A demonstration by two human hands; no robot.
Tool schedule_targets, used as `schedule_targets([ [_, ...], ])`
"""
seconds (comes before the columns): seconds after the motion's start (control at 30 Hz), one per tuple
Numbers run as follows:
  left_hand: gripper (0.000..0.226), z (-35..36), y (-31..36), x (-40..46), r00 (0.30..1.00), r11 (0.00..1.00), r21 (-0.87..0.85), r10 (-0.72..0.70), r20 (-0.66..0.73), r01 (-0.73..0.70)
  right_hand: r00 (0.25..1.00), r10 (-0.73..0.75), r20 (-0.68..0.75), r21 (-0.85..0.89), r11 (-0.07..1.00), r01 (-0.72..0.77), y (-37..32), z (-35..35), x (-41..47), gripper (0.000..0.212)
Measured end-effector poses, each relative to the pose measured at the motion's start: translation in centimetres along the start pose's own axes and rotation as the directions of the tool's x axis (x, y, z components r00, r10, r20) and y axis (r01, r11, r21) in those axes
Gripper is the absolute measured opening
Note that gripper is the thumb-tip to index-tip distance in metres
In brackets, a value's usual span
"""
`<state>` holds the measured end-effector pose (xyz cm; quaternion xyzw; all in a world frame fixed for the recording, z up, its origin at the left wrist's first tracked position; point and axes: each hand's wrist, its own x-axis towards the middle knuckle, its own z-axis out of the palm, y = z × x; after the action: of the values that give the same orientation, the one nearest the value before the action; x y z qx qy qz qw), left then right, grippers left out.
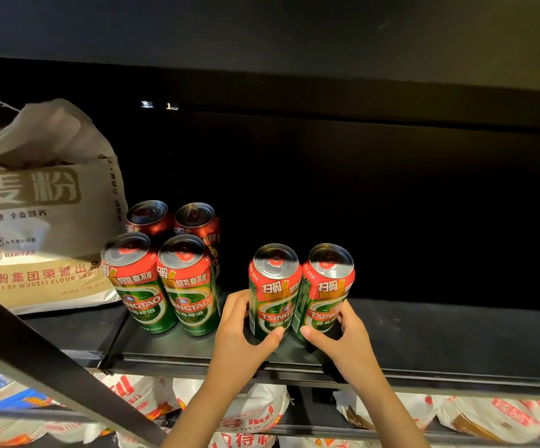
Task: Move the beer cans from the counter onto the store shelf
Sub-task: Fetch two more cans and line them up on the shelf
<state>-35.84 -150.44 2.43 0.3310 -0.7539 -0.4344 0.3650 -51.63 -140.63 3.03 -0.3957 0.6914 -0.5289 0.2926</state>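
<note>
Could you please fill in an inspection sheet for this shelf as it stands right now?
Surface: black store shelf, dark behind.
Job's things: four beer cans upright in a two-by-two block at left; left-held can and right-held can upright, side by side near the front edge.
Clutter: flour sack left of the cans.
Grippers: left hand grips one can, right hand the other.
Cables: nothing seen.
Surroundings: packaged goods on the lower shelf; dark slanted bar across the lower left.
</note>
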Motion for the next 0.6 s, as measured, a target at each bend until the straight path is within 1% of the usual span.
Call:
schedule_targets([
  [0.1,0.048,0.0,0.1,0.0,1.000,1.000,0.017,-0.005,0.015,0.005,0.998,-0.017,-0.055,0.021,1.000,0.018,-0.2,0.5,0.2,0.057],
  [0.17,0.057,0.1,0.1,0.0,1.000,0.999,0.020,-0.029,0.010,0.029,0.997,-0.026,-0.074,0.014,1.000,0.027,-0.1,0.8,0.3,0.060],
  [0.23,0.069,0.1,0.1,0.0,0.996,0.997,-0.012,-0.081,-0.019,0.081,0.996,-0.027,-0.085,0.003,1.000,0.027,0.1,1.0,0.4,0.060],
  [0.27,0.072,0.1,0.1,0.0,0.994,0.994,-0.035,-0.107,-0.034,0.106,0.996,-0.025,-0.083,0.002,1.000,0.025,0.1,1.0,0.4,0.059],
  [0.33,0.067,0.2,0.1,-0.1,0.992,0.992,-0.052,-0.119,-0.052,0.116,0.998,-0.024,-0.059,-0.009,1.000,0.023,0.2,0.8,0.2,0.056],
  [0.43,0.060,0.2,0.1,-0.3,0.994,0.994,-0.037,-0.100,-0.048,0.098,0.999,-0.039,-0.027,-0.060,0.998,0.037,0.4,0.4,0.1,0.052],
  [0.53,0.057,0.2,0.0,-0.4,0.997,0.997,-0.017,-0.070,-0.026,0.069,0.999,-0.037,-0.032,-0.044,0.998,0.036,0.6,0.0,0.1,0.057],
  [0.6,0.055,0.2,0.1,-0.3,0.999,0.999,0.038,-0.012,-0.036,0.013,0.999,-0.032,-0.044,-0.028,0.999,0.031,0.6,-0.1,0.0,0.063],
])
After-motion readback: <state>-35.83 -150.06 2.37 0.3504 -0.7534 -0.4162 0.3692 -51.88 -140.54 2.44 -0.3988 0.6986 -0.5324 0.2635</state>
